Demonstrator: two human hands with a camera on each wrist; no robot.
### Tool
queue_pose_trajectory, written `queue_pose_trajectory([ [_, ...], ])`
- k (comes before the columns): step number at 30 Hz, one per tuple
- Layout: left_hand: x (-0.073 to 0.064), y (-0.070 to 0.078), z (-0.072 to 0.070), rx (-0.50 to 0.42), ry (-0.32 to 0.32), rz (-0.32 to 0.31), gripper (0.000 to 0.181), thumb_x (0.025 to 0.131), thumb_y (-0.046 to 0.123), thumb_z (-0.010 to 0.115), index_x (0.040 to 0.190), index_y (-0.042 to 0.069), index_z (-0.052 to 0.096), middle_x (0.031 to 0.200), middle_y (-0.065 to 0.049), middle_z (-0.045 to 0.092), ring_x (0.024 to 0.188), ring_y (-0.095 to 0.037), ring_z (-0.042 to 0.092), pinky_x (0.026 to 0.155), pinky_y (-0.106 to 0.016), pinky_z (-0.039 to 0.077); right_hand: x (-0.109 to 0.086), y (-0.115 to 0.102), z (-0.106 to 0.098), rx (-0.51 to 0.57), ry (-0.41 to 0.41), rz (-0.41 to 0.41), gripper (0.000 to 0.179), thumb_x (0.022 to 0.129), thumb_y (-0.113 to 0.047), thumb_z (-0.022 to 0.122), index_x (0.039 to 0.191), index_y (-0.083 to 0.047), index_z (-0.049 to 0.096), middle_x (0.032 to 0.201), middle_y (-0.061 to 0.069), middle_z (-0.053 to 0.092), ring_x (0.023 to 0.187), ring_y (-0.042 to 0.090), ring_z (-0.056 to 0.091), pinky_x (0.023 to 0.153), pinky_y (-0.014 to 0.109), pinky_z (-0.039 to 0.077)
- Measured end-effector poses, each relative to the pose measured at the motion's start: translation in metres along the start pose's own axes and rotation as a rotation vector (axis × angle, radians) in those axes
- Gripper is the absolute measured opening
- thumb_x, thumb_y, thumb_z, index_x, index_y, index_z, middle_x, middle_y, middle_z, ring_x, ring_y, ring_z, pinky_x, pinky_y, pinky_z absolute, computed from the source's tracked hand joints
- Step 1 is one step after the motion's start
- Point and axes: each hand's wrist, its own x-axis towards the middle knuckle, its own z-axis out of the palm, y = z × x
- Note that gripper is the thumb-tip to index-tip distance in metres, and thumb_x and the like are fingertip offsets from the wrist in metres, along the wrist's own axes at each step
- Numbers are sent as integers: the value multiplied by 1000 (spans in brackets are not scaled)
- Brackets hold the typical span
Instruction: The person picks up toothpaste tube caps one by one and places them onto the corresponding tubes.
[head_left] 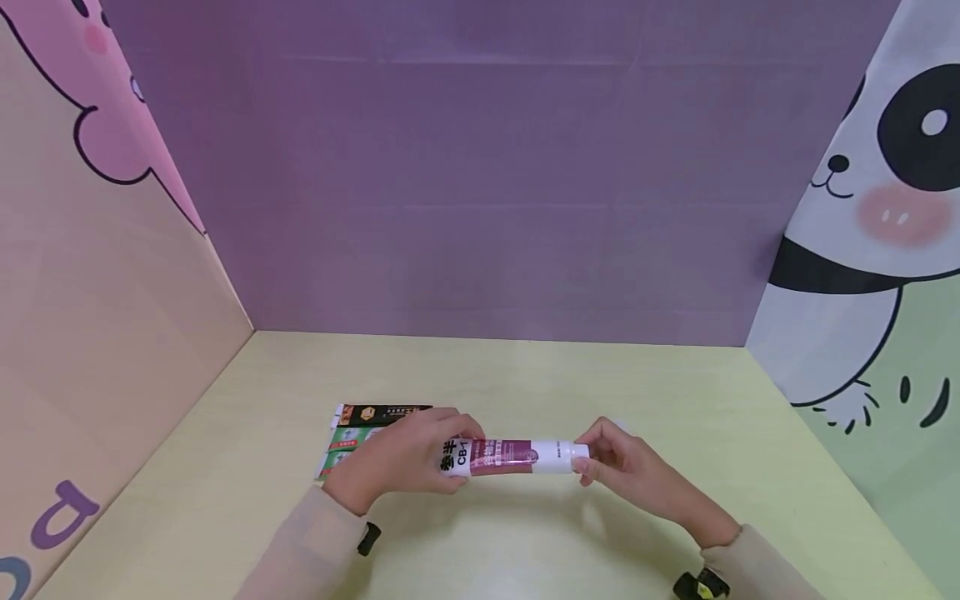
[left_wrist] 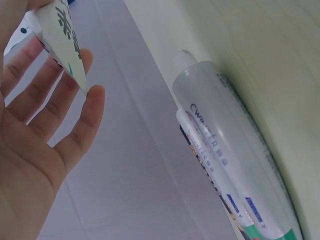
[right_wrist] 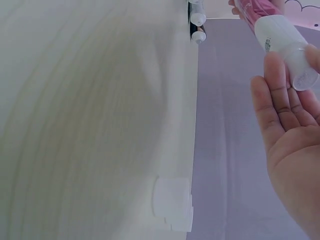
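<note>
A white and maroon toothpaste tube [head_left: 502,457] is held level above the table between both hands. My left hand [head_left: 405,458] grips its flat tail end, thumb on the near side and fingers on the far side. At the other end, my right hand [head_left: 618,458] pinches the white cap [right_wrist: 302,70] between thumb and fingers. Several toothpaste tubes [left_wrist: 235,150] lie side by side on the table by the left hand, which partly covers them in the head view. The black-labelled tube [head_left: 382,414] is farthest back of these.
A pale wooden table [head_left: 510,550] meets a purple back wall [head_left: 495,183]. Side panels carry cartoon prints, a pink one [head_left: 112,100] at left and a panda [head_left: 885,183] at right. A small white object [right_wrist: 172,204] lies on the table near the right hand.
</note>
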Motion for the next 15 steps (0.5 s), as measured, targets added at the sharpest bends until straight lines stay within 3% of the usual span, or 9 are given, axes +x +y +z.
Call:
queue_pose_trajectory([
  [9,-2,3,8,-19,-4,12,41,77,22,83,114,19,66,101,10,63,84,-5,54,77,-21,50,-6,0,0,-121,27,16,23,93,-23,74,110,-16,60,97,2,67,81,14,65,74,31,53],
  [15,-2,3,12,-6,-23,0,41,77,22,83,114,19,66,101,11,63,84,-4,54,77,-22,50,-6,1,1,-243,58,-69,22,90,-26,77,106,-20,64,94,-9,65,82,11,63,73,33,54],
])
